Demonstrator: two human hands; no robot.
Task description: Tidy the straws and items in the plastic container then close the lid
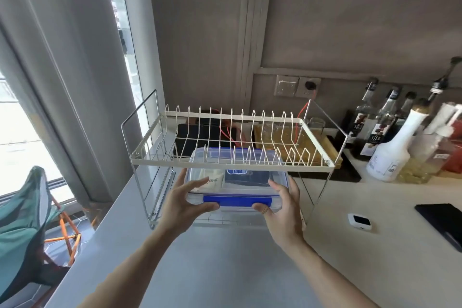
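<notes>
A clear plastic container (247, 191) with a clear lid and a blue front latch (237, 201) sits inside the lower tier of a wire dish rack (232, 141). Through the lid I see white packets (212, 181) on the left and a dark blue packet (246, 176) on the right. No straws are visible. My left hand (186, 204) grips the container's front left corner, thumb under the latch. My right hand (282, 210) grips the front right corner the same way. The lid lies flat on the container and the latch is folded down.
The rack stands on a grey counter (212, 270) near its left edge. Syrup bottles (390, 147) crowd the back right. A small white device (360, 222) and a black pad (442, 220) lie to the right. A window and a folding chair (27, 222) are on the left.
</notes>
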